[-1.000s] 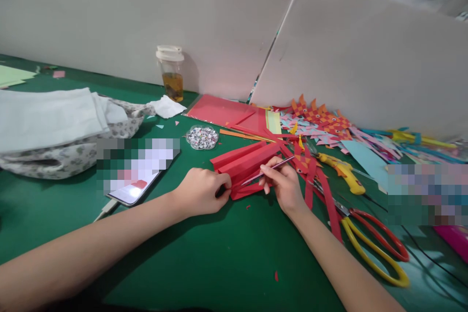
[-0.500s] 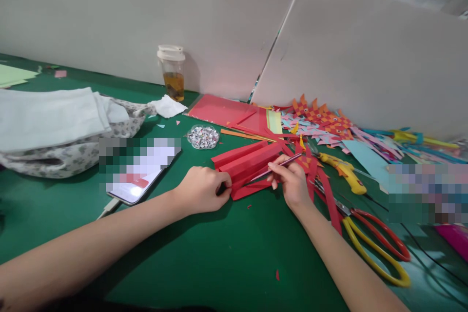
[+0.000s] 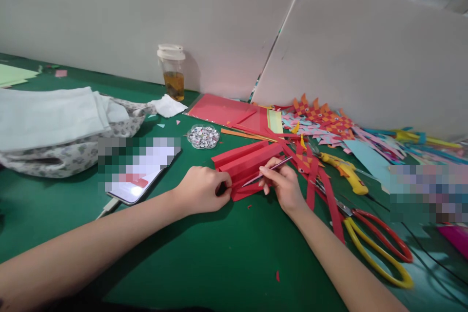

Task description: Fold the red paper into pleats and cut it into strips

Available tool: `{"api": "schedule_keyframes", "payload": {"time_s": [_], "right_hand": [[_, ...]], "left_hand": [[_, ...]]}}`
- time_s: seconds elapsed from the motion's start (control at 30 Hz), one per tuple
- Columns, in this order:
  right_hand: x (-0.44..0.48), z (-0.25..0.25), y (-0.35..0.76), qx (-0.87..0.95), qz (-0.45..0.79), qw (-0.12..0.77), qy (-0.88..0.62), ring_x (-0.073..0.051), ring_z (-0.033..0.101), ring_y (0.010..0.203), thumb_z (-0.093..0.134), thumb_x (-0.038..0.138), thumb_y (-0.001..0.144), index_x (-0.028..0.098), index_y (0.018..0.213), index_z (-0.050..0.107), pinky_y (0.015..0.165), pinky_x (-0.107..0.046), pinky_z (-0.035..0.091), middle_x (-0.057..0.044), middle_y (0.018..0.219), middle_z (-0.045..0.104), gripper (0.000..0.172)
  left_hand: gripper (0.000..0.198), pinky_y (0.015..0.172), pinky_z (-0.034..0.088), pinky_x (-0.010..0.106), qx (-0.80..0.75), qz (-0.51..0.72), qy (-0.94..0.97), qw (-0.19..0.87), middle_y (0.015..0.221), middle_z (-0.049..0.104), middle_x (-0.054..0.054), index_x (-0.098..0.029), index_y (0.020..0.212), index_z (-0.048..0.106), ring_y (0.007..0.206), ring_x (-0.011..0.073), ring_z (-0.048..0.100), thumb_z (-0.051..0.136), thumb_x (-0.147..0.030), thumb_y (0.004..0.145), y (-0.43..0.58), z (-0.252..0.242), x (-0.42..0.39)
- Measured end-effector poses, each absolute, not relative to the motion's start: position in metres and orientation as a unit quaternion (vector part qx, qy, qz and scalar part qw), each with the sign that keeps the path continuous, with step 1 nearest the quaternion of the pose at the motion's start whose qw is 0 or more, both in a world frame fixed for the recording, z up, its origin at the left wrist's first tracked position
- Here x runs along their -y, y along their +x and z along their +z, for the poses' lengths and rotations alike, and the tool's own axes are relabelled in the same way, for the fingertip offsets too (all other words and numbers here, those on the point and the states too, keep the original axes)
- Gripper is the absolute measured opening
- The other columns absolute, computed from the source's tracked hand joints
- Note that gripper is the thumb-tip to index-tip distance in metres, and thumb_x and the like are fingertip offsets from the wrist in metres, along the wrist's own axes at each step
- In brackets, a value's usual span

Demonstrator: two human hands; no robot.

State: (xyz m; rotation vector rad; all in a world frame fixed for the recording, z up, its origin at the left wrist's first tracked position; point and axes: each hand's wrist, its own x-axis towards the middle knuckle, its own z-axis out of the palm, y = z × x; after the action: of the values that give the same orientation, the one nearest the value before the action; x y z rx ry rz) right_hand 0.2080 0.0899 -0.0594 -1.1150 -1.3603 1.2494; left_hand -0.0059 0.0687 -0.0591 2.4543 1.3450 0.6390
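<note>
Folded red paper (image 3: 246,158), creased lengthwise into strips, lies on the green table. My left hand (image 3: 204,190) is closed at its near left corner, pinching the edge between thumb and fingers. Held like a pen, a slim pointed pen-like tool (image 3: 283,161) with a dark pinkish shaft is in my right hand (image 3: 281,180). Its tip points left, over the lower strip of the paper; whether it touches cannot be made out. Just right of this hand lie red paper strips (image 3: 331,200) and an orange-and-red woven paper piece (image 3: 304,163).
Scissors (image 3: 380,248) with red and yellow handles and a yellow glue gun (image 3: 347,173) lie right. At left are a phone (image 3: 141,170) on a cable and a patterned cloth bag (image 3: 124,131). Behind stand a dish of googly eyes (image 3: 203,137) and a lidded drink cup (image 3: 172,73).
My right hand has shifted a little left with the pen-like tool, bringing its tip further left along the red paper. My left hand has stayed in place on the corner.
</note>
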Motion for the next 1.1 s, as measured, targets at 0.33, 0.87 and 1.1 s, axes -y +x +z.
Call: {"api": "schedule_keyframes", "payload": {"time_s": [0.33,0.87,1.1], "right_hand": [[-0.0868,-0.0577,0.2065,0.56,0.513,0.478,-0.44,-0.009,0.049,0.036,0.061,0.028,0.077,0.019,0.066,0.051,0.038,-0.021,0.037,0.003,0.049,0.06,0.018],[-0.0875,-0.0598,0.2037,0.558,0.536,0.465,-0.43,-0.009,0.052,0.036,0.061,0.029,0.077,0.019,0.068,0.05,0.04,-0.02,0.039,0.003,0.049,0.061,0.018],[-0.0875,-0.06,0.2022,0.553,0.536,0.46,-0.442,-0.011,0.054,0.036,0.062,0.029,0.076,0.018,0.068,0.05,0.04,-0.021,0.041,0.002,0.05,0.062,0.019]], "left_hand": [[0.016,0.048,0.032,0.023,-0.466,0.219,0.845,0.147,0.057,0.062,-0.004,-0.023,0.076,0.065,0.05,0.0111,0.055,0.051,-0.024,0.07,-0.0062,-0.0571,-0.0684],[0.015,0.048,0.032,0.022,-0.469,0.215,0.841,0.162,0.054,0.06,-0.005,-0.023,0.076,0.065,0.05,0.0102,0.054,0.053,-0.026,0.069,-0.0068,-0.0574,-0.0705],[0.015,0.048,0.032,0.022,-0.47,0.216,0.841,0.162,0.053,0.06,-0.005,-0.023,0.075,0.065,0.049,0.0103,0.054,0.053,-0.025,0.068,-0.007,-0.0573,-0.07]]}}
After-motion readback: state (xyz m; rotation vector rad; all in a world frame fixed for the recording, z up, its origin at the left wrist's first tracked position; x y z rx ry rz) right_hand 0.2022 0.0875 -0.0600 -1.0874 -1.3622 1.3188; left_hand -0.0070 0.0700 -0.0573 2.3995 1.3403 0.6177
